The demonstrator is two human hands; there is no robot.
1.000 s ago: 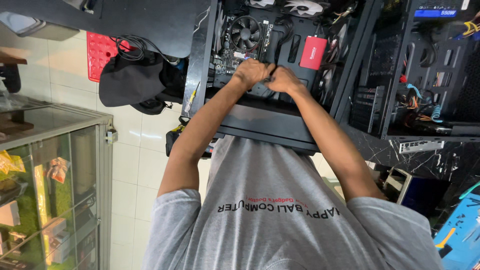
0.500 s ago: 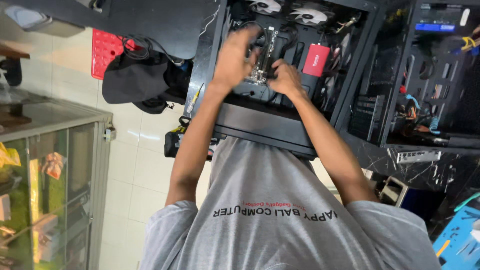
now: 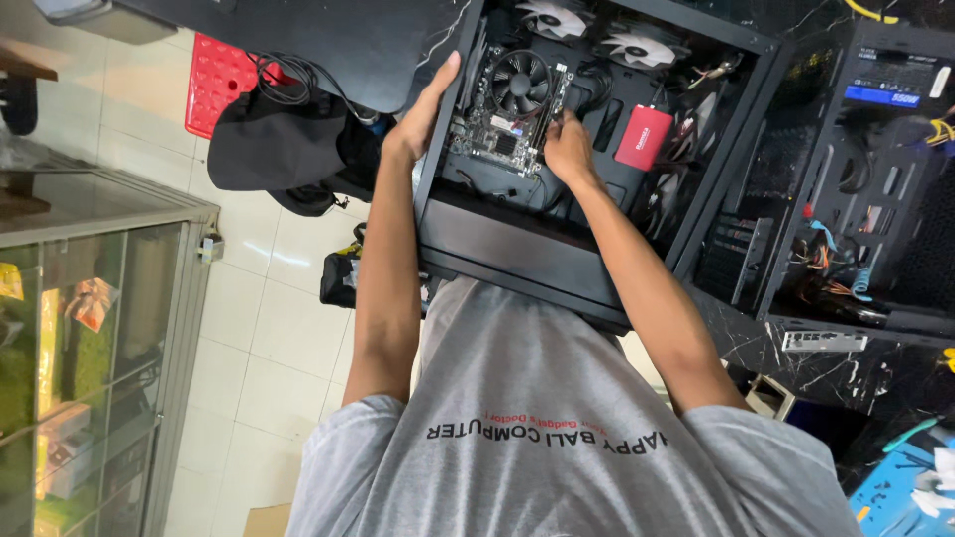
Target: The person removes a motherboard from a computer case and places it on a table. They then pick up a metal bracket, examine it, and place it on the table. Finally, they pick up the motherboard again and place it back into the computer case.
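Open black computer case (image 3: 517, 254) lies on its side on a dark marbled desk (image 3: 846, 368), the open side facing up toward the camera. A grey shirt (image 3: 557, 438) fills the lower part of the view, both arms reaching out from it into the case.

Left hand (image 3: 423, 109) rests on the case's left wall, fingers (image 3: 445, 75) stretched out and close together along the edge, palm against the metal; it steadies the wall and closes on nothing else.

Right hand (image 3: 567, 149) is inside the case, at the right edge of the circuit board (image 3: 497, 134). Its fingers (image 3: 559, 121) are curled down against the board's edge; whether they pinch something small there cannot be told, since the hand covers the spot.

The circuit board sits in the upper left of the case interior, with a round black cooler fan (image 3: 522, 82) on it. Two white fans (image 3: 597, 35) sit at the far end of the case. A red flat drive (image 3: 644, 137) lies just right of the right hand.

A second open black case (image 3: 865, 199) stands to the right. A red plastic basket (image 3: 224, 80) and black bag (image 3: 274, 144) are on the tiled floor at left, near a glass cabinet (image 3: 90, 328).
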